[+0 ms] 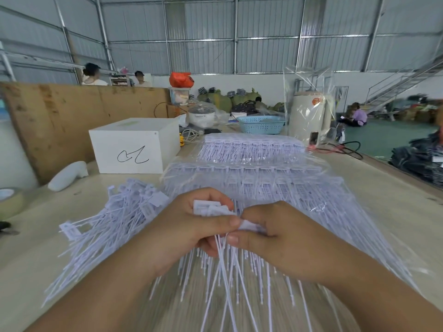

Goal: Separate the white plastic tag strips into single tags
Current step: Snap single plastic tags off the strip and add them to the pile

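My left hand (191, 226) grips a white tag strip (211, 208) by its row of flat heads, thumb across the front. My right hand (275, 236) pinches one tag head (249, 226) at the strip's right end, close against my left thumb. The strip's thin tails (227, 271) hang down below both hands. A loose heap of single white tags (107, 226) lies on the table to the left. Stacks of unseparated strips in clear plastic bags (251, 173) lie beyond and under my hands.
A white box (134, 146) with a black scribble stands at the back left, a white handheld object (68, 174) and a tape roll (10, 200) further left. A blue basket (261, 124), a cream kettle (309, 116), a phone and cables sit behind. Brown board lines the left.
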A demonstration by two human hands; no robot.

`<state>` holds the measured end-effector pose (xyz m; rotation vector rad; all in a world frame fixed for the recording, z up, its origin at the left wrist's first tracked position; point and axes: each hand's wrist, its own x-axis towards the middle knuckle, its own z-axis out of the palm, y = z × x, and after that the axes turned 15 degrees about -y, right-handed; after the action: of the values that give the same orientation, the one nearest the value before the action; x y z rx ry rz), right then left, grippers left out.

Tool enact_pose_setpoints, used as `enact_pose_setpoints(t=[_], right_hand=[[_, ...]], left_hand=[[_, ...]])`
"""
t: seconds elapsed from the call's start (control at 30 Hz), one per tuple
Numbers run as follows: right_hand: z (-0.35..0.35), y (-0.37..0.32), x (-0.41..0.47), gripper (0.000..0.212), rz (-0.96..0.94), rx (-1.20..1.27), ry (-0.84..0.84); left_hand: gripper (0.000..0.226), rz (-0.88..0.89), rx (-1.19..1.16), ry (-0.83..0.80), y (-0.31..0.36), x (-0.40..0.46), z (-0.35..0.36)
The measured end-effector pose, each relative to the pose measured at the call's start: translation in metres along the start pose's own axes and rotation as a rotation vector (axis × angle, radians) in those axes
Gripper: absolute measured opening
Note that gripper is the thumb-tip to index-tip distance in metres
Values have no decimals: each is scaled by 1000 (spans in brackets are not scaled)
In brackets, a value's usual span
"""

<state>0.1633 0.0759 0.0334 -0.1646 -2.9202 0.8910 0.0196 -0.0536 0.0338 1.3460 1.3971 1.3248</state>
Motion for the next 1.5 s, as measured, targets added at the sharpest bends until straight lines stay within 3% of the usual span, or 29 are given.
enact_pose_setpoints(t=[0.2, 0.67, 0.83, 1.1, 1.23, 1.5], right_hand=[[-3, -2, -1, 31, -39, -2, 4], [-2, -1, -1, 35, -79, 9, 68], [0, -1, -1, 22, -105, 52, 44], [3, 1, 0, 24, -109, 61, 60], [5, 0, 1, 18, -137, 63, 86], [9, -1, 2, 17, -185, 24, 134]], left_hand=[[15, -5, 13, 26, 1, 0, 0], [27, 53, 18, 111, 4, 0, 2], [18, -17, 54, -22, 3, -3, 4], [25, -20, -54, -63, -3, 0, 1], [13, -42, -214, -80, -5, 2, 2], [21, -53, -248, -97, -7, 3, 6]])
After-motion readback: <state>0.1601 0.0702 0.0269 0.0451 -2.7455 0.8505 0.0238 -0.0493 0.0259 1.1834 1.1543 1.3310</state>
